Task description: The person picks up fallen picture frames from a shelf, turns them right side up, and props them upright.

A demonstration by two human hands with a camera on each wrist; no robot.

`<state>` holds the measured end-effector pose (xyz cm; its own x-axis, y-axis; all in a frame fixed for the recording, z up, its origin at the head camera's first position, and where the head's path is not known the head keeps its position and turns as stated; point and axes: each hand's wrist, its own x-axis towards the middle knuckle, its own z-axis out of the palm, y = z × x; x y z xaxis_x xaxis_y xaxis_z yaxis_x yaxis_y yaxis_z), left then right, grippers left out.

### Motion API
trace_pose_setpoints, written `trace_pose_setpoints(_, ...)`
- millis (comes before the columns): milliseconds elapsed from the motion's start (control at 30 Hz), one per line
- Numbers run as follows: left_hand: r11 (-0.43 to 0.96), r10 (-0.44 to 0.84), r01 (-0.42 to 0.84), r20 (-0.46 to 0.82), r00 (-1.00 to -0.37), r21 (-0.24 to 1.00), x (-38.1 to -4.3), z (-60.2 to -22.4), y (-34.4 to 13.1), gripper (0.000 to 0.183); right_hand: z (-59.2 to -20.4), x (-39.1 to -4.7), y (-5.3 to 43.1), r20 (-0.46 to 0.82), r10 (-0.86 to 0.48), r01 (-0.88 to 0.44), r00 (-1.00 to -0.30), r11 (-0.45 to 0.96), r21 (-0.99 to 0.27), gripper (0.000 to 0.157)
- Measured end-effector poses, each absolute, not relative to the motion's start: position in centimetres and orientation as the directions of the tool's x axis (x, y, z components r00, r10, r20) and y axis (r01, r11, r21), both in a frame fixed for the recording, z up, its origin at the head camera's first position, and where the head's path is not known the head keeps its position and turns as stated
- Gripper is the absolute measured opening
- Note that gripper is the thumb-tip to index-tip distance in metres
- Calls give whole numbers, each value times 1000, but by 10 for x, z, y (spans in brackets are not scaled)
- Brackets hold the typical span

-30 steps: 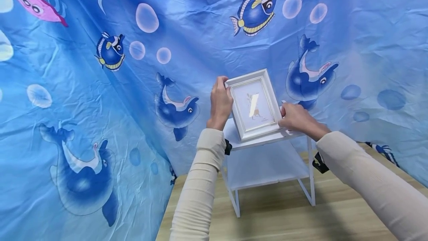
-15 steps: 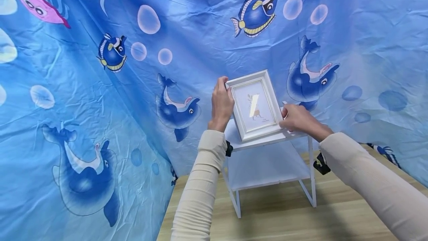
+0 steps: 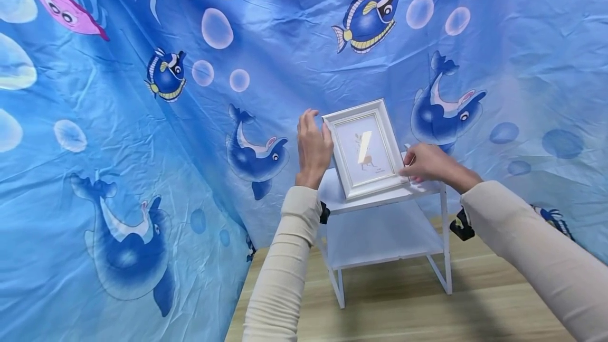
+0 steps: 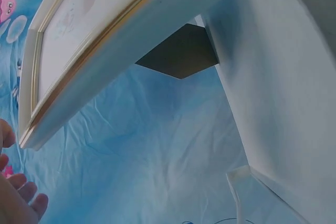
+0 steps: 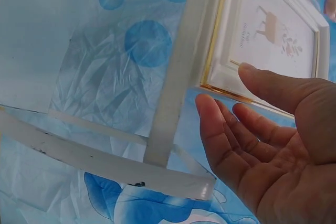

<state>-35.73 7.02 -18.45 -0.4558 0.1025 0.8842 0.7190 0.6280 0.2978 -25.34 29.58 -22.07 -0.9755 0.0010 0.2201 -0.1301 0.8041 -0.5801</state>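
A white picture frame (image 3: 369, 144) with a thin gold inner line and a small plant drawing stands tilted back on the top of a white side table (image 3: 328, 191). Behind it, the left wrist view shows a dark flat support panel (image 4: 181, 53). My left hand (image 3: 314, 146) is raised at the frame's upper left side, its fingers (image 4: 29, 190) loosely extended and a little apart from the frame. At the lower right corner, my right hand (image 3: 433, 163) has thumb and fingers spread; in the right wrist view its thumb overlaps the frame's edge.
The side table has a lower shelf (image 3: 385, 236) and thin white legs on a wood-look floor (image 3: 394, 313). A blue sea-print curtain (image 3: 285, 41) hangs close behind the table and along the left. The table's white rim (image 5: 105, 163) is chipped in places.
My left hand has let go of the frame's upper left edge and its fingers have straightened. The right hand's grip at the lower right corner has loosened. The frame still stands on the table.
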Motion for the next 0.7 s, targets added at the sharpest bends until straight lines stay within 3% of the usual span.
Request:
trace_pose_setpoints(200,649,64,672,855,-515,356,-356,-182,54,32,-213,-255,297,206,10,-118,-979,792,-599,31)
trace_pose_setpoints(400,670,34,628,829,-558,395,-356,-171,26,37,-200,-254,307,193,30,-117,-981,700,-705,44)
trace_pose_setpoints(700,734,56,563,791,-609,381,-360,-189,-28,46,-207,-245,354,336,187,-127,-923,675,-727,59)
